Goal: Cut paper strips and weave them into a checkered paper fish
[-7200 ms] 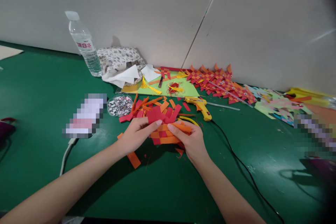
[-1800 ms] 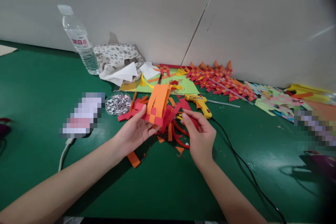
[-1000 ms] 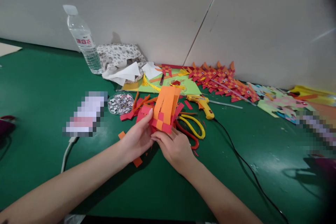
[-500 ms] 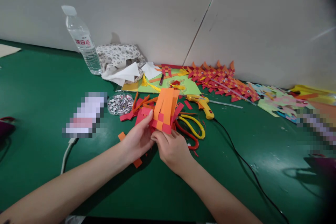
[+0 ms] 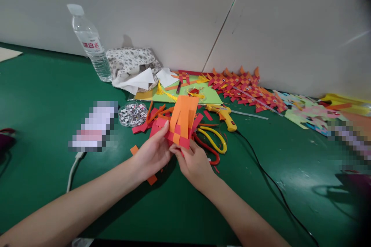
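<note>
- Together, the left hand (image 5: 152, 154) and the right hand (image 5: 193, 163) hold a woven paper piece (image 5: 183, 119) of orange and red strips, each grip closed on its lower edge, just above the green surface (image 5: 43, 96).
- Yellow-handled scissors (image 5: 216, 141) lie just right of it.
- Behind, a water bottle (image 5: 99, 66) bears a red label (image 5: 90, 45) with white characters, too small to read surely.

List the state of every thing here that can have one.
woven paper piece, held upright, part woven.
left hand, gripping its left edge.
right hand, pinching its lower edge.
water bottle, upright, capped.
glue gun, lying on its side, corded.
scissors, lying flat, blades hidden.
</note>
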`<state>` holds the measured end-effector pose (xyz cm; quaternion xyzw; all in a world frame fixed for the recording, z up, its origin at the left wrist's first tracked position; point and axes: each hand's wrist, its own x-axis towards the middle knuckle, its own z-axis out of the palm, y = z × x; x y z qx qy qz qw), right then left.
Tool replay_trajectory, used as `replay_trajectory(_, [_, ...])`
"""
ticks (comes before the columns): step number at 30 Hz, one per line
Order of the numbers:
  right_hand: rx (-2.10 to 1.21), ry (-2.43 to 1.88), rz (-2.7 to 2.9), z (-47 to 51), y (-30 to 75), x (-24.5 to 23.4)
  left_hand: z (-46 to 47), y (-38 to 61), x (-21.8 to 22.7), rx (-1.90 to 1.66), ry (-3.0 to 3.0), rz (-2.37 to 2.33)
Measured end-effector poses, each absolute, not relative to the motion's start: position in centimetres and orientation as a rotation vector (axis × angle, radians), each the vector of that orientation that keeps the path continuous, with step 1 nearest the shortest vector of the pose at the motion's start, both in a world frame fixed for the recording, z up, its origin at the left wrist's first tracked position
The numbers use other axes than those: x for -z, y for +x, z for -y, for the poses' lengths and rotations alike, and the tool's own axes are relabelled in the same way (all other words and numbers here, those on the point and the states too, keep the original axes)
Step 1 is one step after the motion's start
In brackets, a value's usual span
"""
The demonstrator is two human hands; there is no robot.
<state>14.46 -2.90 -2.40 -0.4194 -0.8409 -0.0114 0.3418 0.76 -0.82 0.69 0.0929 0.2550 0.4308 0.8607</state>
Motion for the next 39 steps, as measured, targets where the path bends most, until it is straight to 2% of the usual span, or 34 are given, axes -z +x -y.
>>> replay_trajectory(13, [-0.092, -0.955, 2.313, 2.65, 15.41, 1.55, 0.97, 0.69, -0.28, -0.875, 0.233, -0.503])
replay_trajectory(39, [0.122, -1.012, 2.346, 3.03, 14.79, 2.23, 0.96, 1.14, -0.74, -0.919, 0.175, -0.580])
